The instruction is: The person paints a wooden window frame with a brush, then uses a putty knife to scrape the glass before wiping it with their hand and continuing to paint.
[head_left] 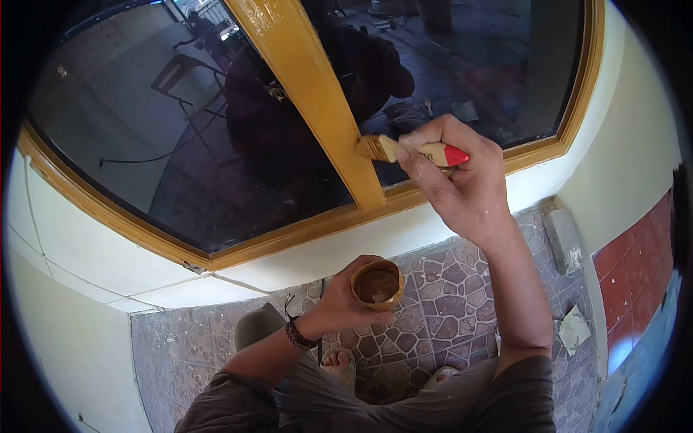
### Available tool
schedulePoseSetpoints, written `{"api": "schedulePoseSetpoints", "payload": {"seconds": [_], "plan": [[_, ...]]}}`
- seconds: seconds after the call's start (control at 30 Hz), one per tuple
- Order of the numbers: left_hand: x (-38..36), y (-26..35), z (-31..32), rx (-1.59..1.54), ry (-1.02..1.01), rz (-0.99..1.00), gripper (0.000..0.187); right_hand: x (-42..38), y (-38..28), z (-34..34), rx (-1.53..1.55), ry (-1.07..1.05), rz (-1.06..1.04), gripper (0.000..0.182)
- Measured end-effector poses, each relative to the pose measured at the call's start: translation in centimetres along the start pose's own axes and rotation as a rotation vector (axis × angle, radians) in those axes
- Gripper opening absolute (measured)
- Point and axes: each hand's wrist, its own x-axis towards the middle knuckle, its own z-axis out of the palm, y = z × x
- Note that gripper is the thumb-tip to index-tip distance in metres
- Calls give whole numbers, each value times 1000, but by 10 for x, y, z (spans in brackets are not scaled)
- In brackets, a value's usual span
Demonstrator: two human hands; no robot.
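My right hand (465,173) is closed around a paintbrush (426,153) with a pale handle and a red tip. Its bristles touch the right edge of the upright bar of the yellow-brown window frame (317,94). Lower down, my left hand (339,299) grips a small cup (377,283) from its left side. Brown liquid, which looks like paint or varnish, shows inside the cup, and its rim is stained yellow-brown. Dark window panes (462,65) lie on both sides of the bar, reflecting a chair and a person.
White wall (346,252) runs below the frame, meeting a stone-patterned tile floor (462,289). A grey block (563,240) rests by the wall at right, with a pale scrap (574,330) on the floor nearby. Red tiles (635,281) lie farther right.
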Motion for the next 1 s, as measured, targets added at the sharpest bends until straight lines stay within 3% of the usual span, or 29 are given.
{"api": "schedulePoseSetpoints", "payload": {"seconds": [0.5,1.0], "plan": [[-9,-2,-15,58,36,24,76,50,-21,29,269,427,-173,10],[5,0,-15,-30,-17,-9,77,110,-55,23,278,461,-305,12]]}}
